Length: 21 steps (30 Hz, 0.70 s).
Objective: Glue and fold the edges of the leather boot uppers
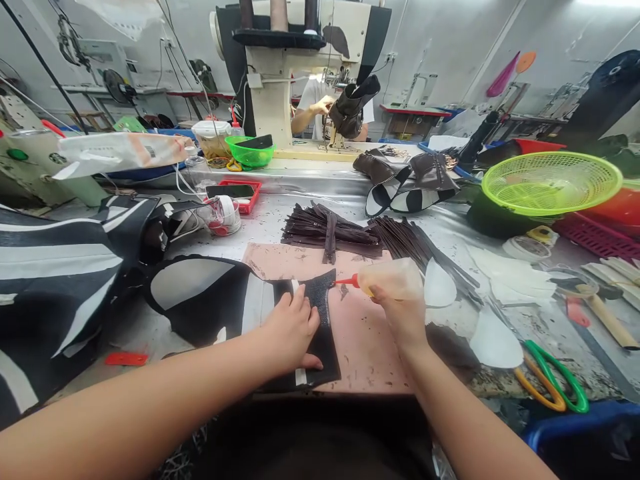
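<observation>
My left hand (293,327) lies with fingers apart on a black boot-upper piece (200,293), pressing it onto a pink board (370,353). White strips and a pale grey patch show on the piece. In my right hand (397,317) is a squeeze bottle (393,279) of pale yellowish fluid, held on its side. Its red nozzle points left, with the tip at the far right corner of the black piece; whether it touches cannot be made out. Just beyond the board lies a pile of dark zippers (325,227).
Scissors (555,377) with green and orange handles lie at right. A green sieve basket (553,181) stands behind them. More black pieces (65,267) cover the left side. At the back, a person's hand (323,105) is beside a sewing machine (273,93) with a dark boot upper (350,113).
</observation>
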Each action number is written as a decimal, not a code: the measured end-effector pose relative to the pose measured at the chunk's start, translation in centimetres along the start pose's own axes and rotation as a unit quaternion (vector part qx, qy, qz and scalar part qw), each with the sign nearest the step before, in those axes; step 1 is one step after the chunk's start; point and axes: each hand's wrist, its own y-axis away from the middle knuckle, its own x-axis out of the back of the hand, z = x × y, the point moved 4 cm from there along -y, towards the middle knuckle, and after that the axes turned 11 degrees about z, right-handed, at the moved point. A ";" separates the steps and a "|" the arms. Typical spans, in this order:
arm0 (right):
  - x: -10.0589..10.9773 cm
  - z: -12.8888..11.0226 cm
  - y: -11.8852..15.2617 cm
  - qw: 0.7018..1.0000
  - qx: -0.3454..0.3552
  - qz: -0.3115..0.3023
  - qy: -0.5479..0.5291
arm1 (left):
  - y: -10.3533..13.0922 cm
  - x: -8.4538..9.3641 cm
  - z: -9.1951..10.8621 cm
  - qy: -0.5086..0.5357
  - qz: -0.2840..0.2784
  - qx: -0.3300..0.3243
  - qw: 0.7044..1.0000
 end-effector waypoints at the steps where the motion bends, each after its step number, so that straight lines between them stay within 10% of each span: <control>1: 0.0 0.1 0.1 1.000 -0.016 0.009 0.003 | 0.0 -0.1 0.0 0.003 0.005 0.000 1.000; 21: 1.7 -0.7 2.2 0.994 -0.093 -0.043 -0.026 | 0.1 -0.5 0.1 0.003 0.011 -0.008 1.000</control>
